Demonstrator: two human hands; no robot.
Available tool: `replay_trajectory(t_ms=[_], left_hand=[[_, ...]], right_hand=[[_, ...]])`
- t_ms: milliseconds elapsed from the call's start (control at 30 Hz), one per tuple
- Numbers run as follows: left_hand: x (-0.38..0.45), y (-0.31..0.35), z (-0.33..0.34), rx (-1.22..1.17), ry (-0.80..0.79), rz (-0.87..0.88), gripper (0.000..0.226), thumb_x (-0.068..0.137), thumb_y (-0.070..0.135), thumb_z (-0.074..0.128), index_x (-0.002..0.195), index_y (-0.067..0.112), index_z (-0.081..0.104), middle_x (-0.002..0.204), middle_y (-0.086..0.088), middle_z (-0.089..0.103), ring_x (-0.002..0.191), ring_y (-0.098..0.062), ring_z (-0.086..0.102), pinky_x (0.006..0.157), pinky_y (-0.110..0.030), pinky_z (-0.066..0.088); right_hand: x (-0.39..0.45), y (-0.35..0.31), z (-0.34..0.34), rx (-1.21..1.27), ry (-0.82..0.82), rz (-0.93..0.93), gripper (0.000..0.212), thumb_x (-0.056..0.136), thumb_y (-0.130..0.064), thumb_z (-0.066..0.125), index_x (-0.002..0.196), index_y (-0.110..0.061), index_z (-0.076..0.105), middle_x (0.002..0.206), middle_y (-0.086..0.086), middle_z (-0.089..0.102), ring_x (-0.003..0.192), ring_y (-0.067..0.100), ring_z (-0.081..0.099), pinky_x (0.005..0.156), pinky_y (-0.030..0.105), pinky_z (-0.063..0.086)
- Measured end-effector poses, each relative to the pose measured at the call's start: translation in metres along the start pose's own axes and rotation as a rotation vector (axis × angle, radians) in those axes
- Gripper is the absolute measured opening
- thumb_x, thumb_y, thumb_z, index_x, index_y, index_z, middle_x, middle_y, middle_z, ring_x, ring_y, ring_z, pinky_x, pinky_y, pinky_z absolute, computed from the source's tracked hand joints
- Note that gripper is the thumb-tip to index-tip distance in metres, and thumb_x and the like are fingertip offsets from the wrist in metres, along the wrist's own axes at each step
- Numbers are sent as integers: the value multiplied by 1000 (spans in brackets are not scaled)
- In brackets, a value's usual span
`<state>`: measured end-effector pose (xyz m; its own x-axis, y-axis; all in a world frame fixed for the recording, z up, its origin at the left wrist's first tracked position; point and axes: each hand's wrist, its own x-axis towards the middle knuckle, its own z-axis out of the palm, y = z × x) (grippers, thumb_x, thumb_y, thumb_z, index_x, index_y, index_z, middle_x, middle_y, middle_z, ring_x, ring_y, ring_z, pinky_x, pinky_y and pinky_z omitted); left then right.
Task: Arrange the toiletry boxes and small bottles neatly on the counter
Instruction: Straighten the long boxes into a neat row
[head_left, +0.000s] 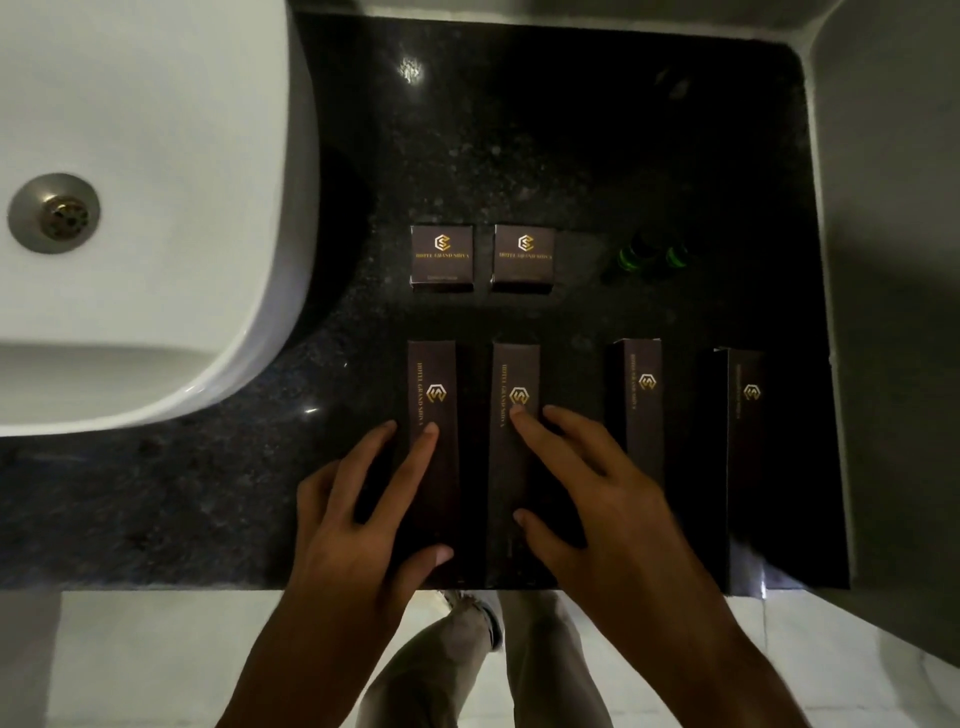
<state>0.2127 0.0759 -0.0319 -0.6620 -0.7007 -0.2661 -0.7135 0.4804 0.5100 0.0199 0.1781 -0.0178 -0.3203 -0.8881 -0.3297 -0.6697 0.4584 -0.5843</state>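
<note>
Several long dark brown boxes with gold logos lie side by side near the front of the black counter (519, 130). My left hand (363, 514) rests on the leftmost long box (434, 384), fingers on top and thumb at its right side. My right hand (592, 499) lies on the second long box (514, 379), fingers spread. Two more long boxes (641, 395) (748, 457) lie to the right, untouched. Behind them sit two small square boxes (441, 257) (523, 257) and two small dark bottles with green rims (628, 255) (675, 254).
A white basin (156, 130) with a metal drain (54, 213) overlaps the counter on the left. A pale wall (893, 260) bounds the right side. The counter's front edge runs just under my wrists, with my legs and the tiled floor (156, 660) below.
</note>
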Motion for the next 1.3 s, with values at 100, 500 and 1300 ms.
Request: replay_trajectory(t_ms=[100, 500, 1300], left_hand=[[0, 10, -13, -42, 61, -46, 77, 73, 54, 57, 144, 27, 45, 148, -9, 41, 114, -37, 48, 90, -43, 44], [38, 149, 48, 144, -187, 215, 111, 50, 59, 82, 145, 17, 44, 149, -9, 46, 121, -34, 55, 91, -44, 47], [34, 143, 74, 68, -104, 260, 108, 56, 51, 84, 148, 15, 40, 158, -8, 31, 119, -35, 53, 95, -45, 49]], right_hand=[[-14, -8, -28, 22, 119, 38, 75, 82, -40, 66, 148, -38, 31, 144, -12, 35, 114, -4, 42, 77, -10, 26], [-66, 110, -79, -63, 150, 288, 80, 76, -29, 77, 146, -35, 38, 144, -9, 36, 117, 16, 51, 93, 18, 41], [-59, 126, -81, -6, 156, 105, 79, 78, -28, 77, 146, -34, 39, 143, -7, 46, 120, 16, 52, 94, 29, 50]])
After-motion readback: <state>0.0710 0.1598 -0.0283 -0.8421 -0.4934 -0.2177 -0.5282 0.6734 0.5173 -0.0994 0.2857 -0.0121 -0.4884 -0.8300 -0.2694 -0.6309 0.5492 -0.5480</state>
